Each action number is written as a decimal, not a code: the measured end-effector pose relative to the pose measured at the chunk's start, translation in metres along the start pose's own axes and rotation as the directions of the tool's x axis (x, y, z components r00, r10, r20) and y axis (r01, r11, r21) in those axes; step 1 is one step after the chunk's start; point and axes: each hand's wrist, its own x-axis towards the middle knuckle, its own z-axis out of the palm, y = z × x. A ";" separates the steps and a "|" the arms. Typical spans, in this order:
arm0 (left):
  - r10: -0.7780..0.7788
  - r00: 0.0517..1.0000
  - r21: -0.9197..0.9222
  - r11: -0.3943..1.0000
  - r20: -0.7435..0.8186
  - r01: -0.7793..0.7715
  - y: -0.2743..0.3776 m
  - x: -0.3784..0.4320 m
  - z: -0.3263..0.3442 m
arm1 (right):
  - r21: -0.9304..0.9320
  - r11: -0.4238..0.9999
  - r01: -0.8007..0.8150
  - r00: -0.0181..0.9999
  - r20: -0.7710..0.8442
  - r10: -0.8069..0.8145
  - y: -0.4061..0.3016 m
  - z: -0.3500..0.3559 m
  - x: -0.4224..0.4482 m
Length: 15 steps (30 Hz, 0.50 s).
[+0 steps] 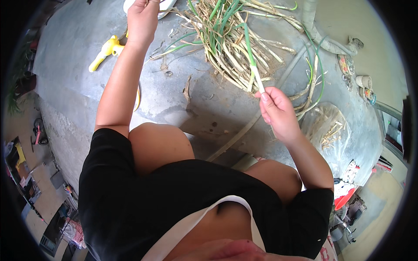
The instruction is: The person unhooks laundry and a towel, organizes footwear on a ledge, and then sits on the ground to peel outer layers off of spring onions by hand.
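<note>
My right hand [277,111] pinches the root end of a peeled green onion [258,78] between thumb and fingers. Its white stem slants up and away, and its green top bends over the pile. A large heap of green onions [232,52] with dry, brownish outer leaves lies on the grey concrete surface [160,88]. My left hand [142,24] is at the top edge, beside a white dish [168,6] that is partly cut off. Its fingers look curled, but the frame's edge cuts them off, so what they hold is unclear.
A yellow plastic object [106,52] lies left of my left forearm. To the right are loose onion stalks [315,81], a clear plastic bag [329,130] with dry scraps, and a wrapped pipe [310,26]. Paper cups [364,82] stand near the far right edge.
</note>
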 end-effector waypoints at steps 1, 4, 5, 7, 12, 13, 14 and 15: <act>0.002 1.000 0.075 0.997 0.021 -0.004 0.012 -0.003 -0.010 | 0.035 0.998 0.046 0.998 -0.037 -0.044 -0.003 -0.015 -0.011; 0.031 0.999 0.109 0.993 0.030 -0.034 0.010 -0.009 -0.018 | -0.078 0.956 0.282 0.821 -0.496 -0.282 0.010 -0.064 -0.033; 0.109 0.993 0.113 0.988 -0.046 -0.103 0.006 -0.011 -0.020 | 0.117 0.931 0.346 0.773 -0.598 -0.212 0.015 -0.080 -0.039; 0.234 0.959 0.052 0.972 -0.163 -0.228 0.002 -0.013 -0.022 | 0.191 0.918 0.348 0.719 -0.683 -0.130 0.039 -0.111 -0.042; 0.420 0.846 0.085 0.905 -0.330 -0.416 0.032 -0.006 -0.033 | 0.271 0.961 0.046 0.573 -0.796 0.197 0.088 -0.161 -0.009; 0.441 0.834 0.078 0.894 -0.333 -0.442 0.035 -0.004 -0.036 | 0.210 0.977 -0.036 0.567 -0.801 0.193 0.094 -0.171 -0.006; 0.461 0.821 0.070 0.882 -0.336 -0.466 0.037 -0.002 -0.038 | 0.149 0.982 -0.118 0.561 -0.806 0.190 0.099 -0.182 -0.003; 0.484 0.806 0.064 0.868 -0.341 -0.493 0.038 -0.002 -0.040 | 0.153 0.981 -0.119 0.555 -0.809 0.193 0.105 -0.195 0.004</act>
